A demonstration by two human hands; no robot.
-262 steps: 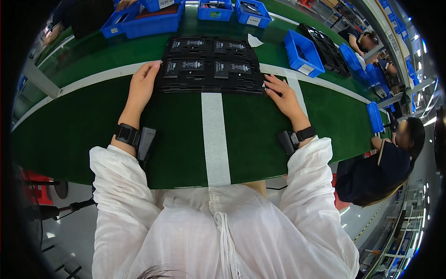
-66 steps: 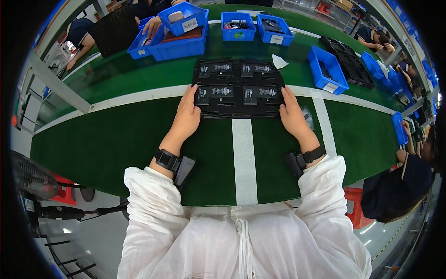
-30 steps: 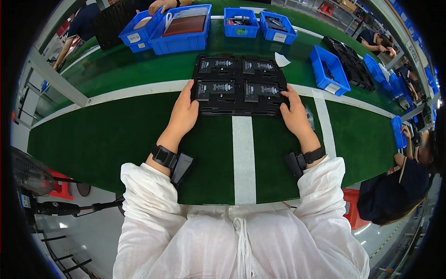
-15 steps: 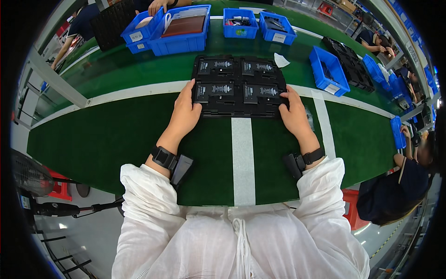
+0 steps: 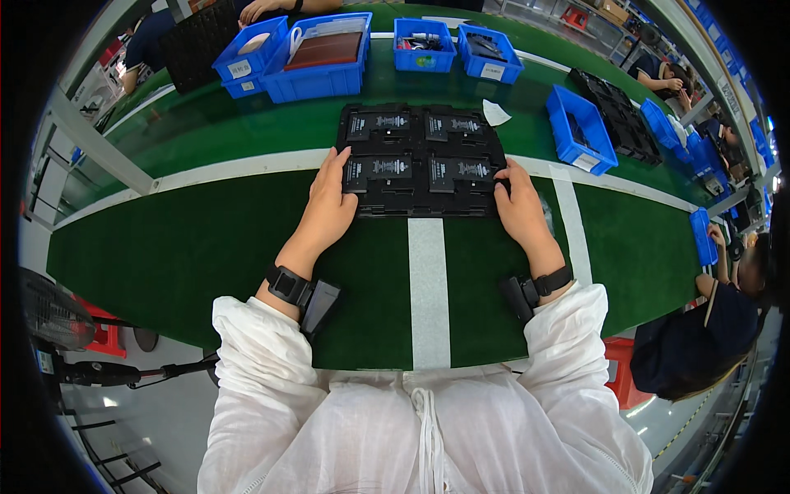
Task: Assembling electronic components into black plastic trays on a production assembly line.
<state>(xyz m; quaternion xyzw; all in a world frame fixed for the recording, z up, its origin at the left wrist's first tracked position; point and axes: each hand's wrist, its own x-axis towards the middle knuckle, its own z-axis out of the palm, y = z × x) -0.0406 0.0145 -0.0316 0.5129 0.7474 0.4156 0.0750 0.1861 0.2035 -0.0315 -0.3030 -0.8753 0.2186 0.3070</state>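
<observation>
A black plastic tray (image 5: 395,206) lies flat across the white strip in front of me. It holds several flat black batteries (image 5: 378,168) with pale print, set in recesses in two rows. My left hand (image 5: 327,204) grips the tray's left edge, fingers along the side and thumb at the near corner. On the opposite edge, my right hand (image 5: 523,206) holds the tray in the same way. The undersides of the fingers are hidden. Each wrist wears a black strap with a small dark device.
Beyond the tray stand blue bins (image 5: 424,58), one with a brown flat item (image 5: 327,49). A white paper scrap (image 5: 495,114) lies by the tray's far right corner. Another blue bin (image 5: 568,144) and stacked black trays (image 5: 617,115) are at right. Co-workers sit around the green table (image 5: 197,239).
The tray has moved slightly nearer to me, with both hands still on its edges. At the far left, a co-worker's hand has shifted left.
</observation>
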